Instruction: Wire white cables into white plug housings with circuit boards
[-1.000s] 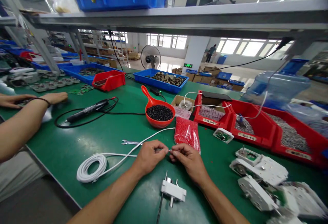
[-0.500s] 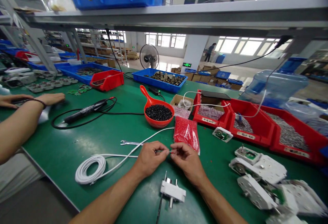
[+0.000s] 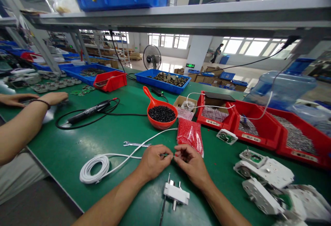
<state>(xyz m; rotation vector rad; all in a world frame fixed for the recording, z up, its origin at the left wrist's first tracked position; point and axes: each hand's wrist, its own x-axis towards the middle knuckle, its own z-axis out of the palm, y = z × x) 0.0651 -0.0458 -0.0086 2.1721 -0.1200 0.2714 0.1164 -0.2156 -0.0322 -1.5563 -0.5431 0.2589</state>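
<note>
My left hand [image 3: 156, 160] is closed in a pinch where one run of the white cable [image 3: 94, 169] goes in beneath it; the cable's tip is mostly hidden by the fingers. Facing it almost fingertip to fingertip, my right hand [image 3: 191, 165] pinches a tiny red piece [image 3: 176, 155]. Just beyond the right hand lies a clear bag of small red pieces [image 3: 190, 134]. A white block with metal posts [image 3: 176, 193] rests on the green table [image 3: 113, 198] between my forearms. Behind the left hand is a wrench [image 3: 136, 144].
An orange ladle [image 3: 162, 115] full of black pieces stands ahead. Red bins [image 3: 256, 124] and white assemblies [image 3: 266, 174] line the right. A corded electric screwdriver [image 3: 89, 112] lies left, near a co-worker's arm [image 3: 23, 119]. A shelf [image 3: 165, 19] spans overhead.
The whole view has shifted slightly. My fingertips stay close together, with the red piece still at the right fingertips. The co-worker's hands remain at the left.
</note>
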